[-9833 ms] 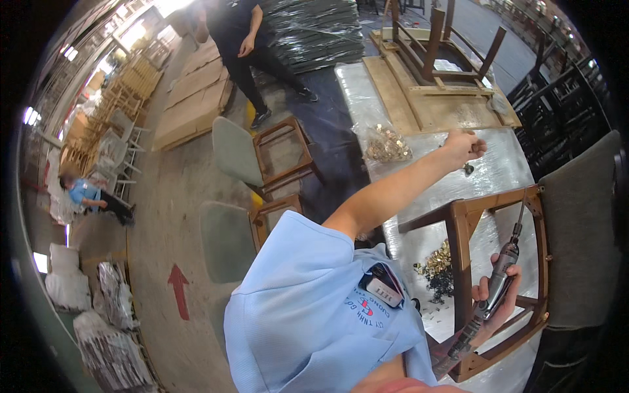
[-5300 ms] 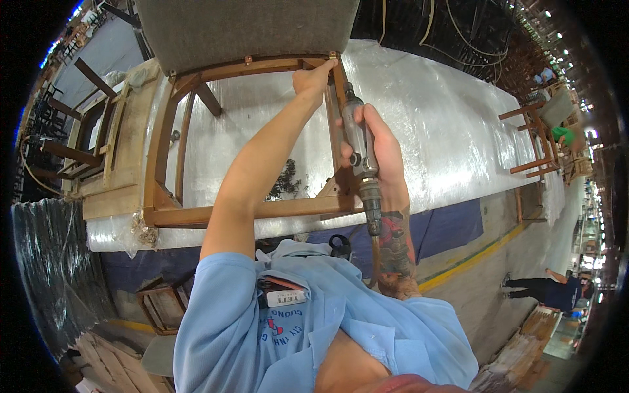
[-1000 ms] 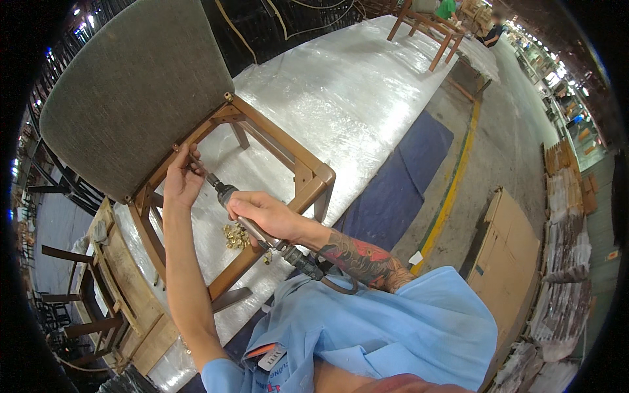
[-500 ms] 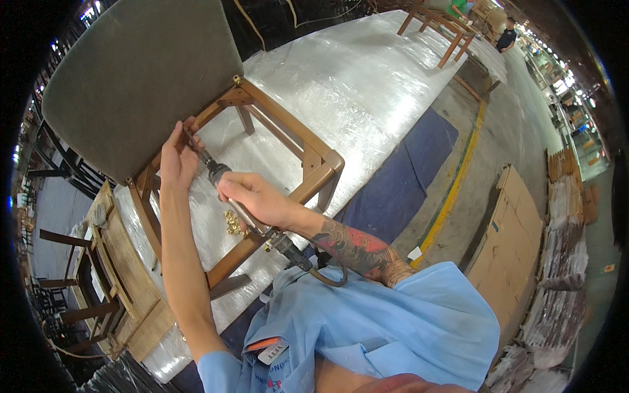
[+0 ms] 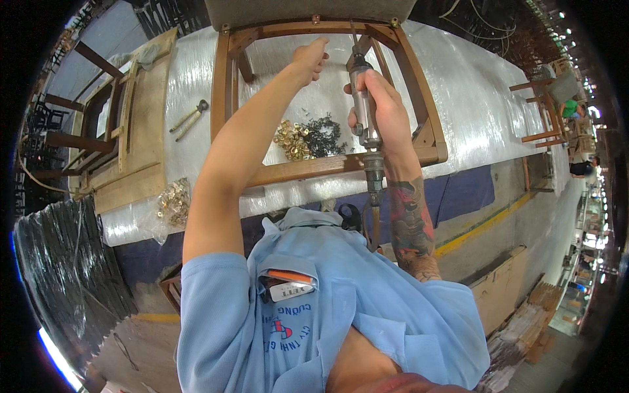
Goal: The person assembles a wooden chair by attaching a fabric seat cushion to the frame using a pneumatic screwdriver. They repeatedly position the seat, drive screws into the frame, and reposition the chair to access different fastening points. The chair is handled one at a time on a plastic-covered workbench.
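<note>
My right hand is wrapped round a pneumatic screwdriver, its long bit pointing away from me toward the back rail. Above the open seat frame, my left hand has its fingers curled together; anything in them is hidden. Both hands are over a wooden chair frame with a grey padded back. Small brass brackets sit along the rail below the back. Inside the frame lie a pile of brass brackets and a pile of black screws.
Clear plastic film covers the work table. Left of the chair lie pincers and a bag of brass pieces. A wooden frame stands farther left. At far right are another chair and people.
My view has swung, so the chair now appears squarely in front of me. My left hand has come away from the screwdriver's bit. The screwdriver stays in my right hand.
</note>
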{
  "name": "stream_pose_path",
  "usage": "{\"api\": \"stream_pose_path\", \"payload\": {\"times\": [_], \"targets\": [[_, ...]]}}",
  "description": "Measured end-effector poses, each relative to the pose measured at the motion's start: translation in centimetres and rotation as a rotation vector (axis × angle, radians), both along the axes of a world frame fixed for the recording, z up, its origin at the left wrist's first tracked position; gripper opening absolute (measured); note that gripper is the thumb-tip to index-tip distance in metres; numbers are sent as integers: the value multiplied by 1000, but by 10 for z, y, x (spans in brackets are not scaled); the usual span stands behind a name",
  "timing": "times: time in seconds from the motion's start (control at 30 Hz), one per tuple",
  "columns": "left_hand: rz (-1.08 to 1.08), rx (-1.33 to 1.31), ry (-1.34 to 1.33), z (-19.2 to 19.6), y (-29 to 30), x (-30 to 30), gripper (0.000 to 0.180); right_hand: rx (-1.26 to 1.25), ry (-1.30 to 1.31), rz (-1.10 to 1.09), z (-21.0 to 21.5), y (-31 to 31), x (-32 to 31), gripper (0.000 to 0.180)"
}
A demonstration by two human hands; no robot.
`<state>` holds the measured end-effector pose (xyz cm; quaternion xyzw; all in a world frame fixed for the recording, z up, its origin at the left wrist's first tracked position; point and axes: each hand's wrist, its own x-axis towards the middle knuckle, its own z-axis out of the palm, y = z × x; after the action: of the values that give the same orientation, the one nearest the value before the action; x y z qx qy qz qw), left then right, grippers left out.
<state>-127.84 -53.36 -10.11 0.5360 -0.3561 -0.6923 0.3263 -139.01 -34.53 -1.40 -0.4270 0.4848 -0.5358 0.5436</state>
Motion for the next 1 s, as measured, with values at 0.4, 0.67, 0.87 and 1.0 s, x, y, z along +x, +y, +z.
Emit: {"api": "stream_pose_path", "payload": {"times": [0.4,0.67,0.87,1.0], "targets": [[588,-202,-37,-44,-60,-21,64,121,52,66,5,-36,24,29],[518,-190,-113,-20,-42,-18,59,170,123,64,2,-48,25,29],[523,-210,-102,-15,-34,-15,52,194,137,87,2,-57,27,30],[505,-228,-118,-24,-47,-14,52,171,103,116,-2,-61,28,31]]}}
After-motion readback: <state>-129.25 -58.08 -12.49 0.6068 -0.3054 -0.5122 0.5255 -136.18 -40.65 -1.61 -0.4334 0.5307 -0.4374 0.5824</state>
